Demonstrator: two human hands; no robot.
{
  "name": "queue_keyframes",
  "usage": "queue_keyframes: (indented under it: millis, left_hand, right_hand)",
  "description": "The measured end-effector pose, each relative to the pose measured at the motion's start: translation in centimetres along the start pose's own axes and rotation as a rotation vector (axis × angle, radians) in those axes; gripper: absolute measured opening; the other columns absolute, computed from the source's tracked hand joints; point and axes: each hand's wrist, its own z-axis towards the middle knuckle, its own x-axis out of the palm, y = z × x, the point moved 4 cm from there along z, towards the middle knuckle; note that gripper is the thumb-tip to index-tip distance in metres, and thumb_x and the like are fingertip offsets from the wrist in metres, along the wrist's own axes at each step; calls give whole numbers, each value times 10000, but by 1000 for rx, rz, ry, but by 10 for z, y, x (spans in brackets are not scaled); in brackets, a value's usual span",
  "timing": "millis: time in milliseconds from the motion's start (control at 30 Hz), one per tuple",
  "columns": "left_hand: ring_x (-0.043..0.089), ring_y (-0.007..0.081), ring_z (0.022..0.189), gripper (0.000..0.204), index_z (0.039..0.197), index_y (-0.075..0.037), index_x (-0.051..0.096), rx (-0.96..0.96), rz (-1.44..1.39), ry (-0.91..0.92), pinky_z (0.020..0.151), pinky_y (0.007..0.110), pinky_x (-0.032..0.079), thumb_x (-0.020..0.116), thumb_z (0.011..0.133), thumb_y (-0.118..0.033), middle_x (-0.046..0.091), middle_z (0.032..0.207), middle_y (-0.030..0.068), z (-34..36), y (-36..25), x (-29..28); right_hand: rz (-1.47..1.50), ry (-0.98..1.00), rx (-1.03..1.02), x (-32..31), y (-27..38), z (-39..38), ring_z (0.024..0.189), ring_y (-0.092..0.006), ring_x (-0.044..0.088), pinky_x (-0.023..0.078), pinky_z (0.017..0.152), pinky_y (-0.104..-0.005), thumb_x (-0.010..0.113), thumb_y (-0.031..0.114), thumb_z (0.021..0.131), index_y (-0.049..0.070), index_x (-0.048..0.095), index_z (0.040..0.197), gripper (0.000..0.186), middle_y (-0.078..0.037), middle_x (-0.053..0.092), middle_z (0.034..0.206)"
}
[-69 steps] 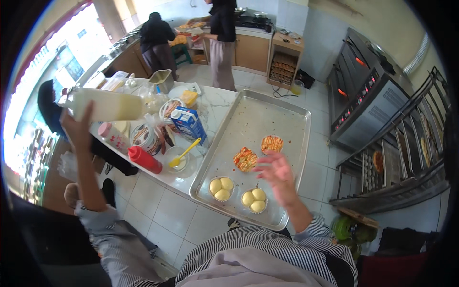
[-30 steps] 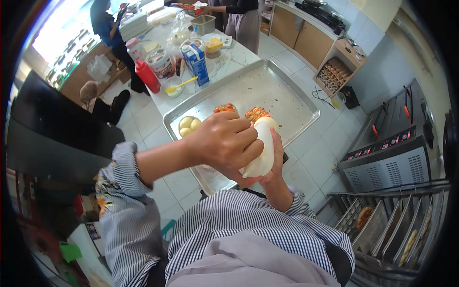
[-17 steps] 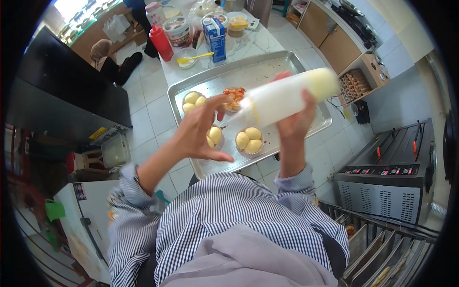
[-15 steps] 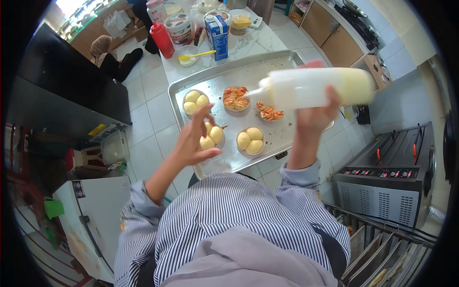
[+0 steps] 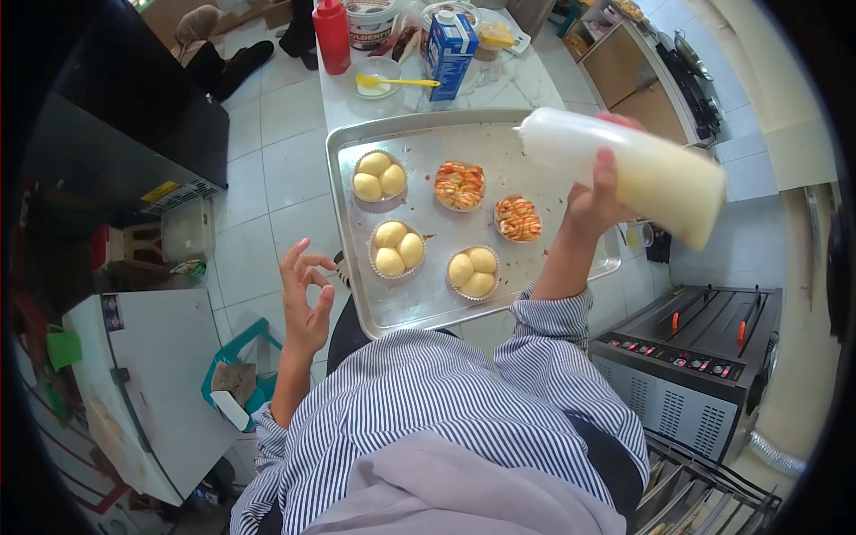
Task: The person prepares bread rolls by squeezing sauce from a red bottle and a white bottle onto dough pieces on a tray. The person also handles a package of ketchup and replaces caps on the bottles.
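My right hand [image 5: 599, 198] is wrapped round a translucent squeeze bottle [image 5: 624, 169] of pale yellow sauce. The bottle is tilted over the tray's right side, its nozzle end pointing left and up. Off the tray's left edge, my left hand [image 5: 308, 299] holds nothing, its fingers apart and partly curled. On the metal baking tray [image 5: 383, 312] lie three plain bun doughs in paper cups: one bun dough [image 5: 379, 176] far left, another [image 5: 397, 249] below it and a third [image 5: 473, 272] near the front. Two topped buns, one [image 5: 460, 185] centre and one [image 5: 518, 218] to its right, carry red and pale sauce streaks.
Behind the tray, the marble table [image 5: 508, 85] holds a red squeeze bottle [image 5: 332, 37], a blue carton [image 5: 451, 53], and a bowl [image 5: 374, 76] with a yellow spatula. A black oven-like appliance [image 5: 687, 330] stands right; a white freezer [image 5: 165, 383] stands left. Another person sits far left.
My left hand has moved from over the buns to left of the tray. The sauce bottle has tilted nozzle-up and drawn away from the topped buns. More pale streaks show on the right one.
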Motion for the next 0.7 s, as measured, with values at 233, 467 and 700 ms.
queue_keyframes:
  millis: [233, 467, 700]
  left_hand:
    - [485, 108, 625, 546, 1287, -42, 328, 135, 337, 66, 636, 241, 405, 572, 824, -199, 549, 885, 97, 15, -12, -13]
    - [487, 120, 584, 517, 1239, -47, 385, 128, 233, 188, 610, 265, 422, 586, 763, -75, 562, 858, 83, 61, -1, -19]
    - [486, 131, 564, 512, 1207, -75, 425, 154, 209, 382, 592, 265, 427, 601, 729, -27, 572, 845, 63, 100, 7, -17]
  right_hand:
    - [-248, 16, -7, 19, -6, -14, 828, -200, 582, 493, 748, -319, 703, 243, 692, 11, 375, 1184, 635, -134, 572, 940]
    - [-519, -68, 63, 13, -41, -45, 856, -234, 580, 507, 783, -332, 601, 285, 734, -3, 410, 1125, 522, -153, 526, 1004]
    - [-620, 42, 10, 11, 6, -31, 841, -221, 557, 483, 826, -343, 636, 231, 743, 23, 378, 1163, 535, -156, 507, 1062]
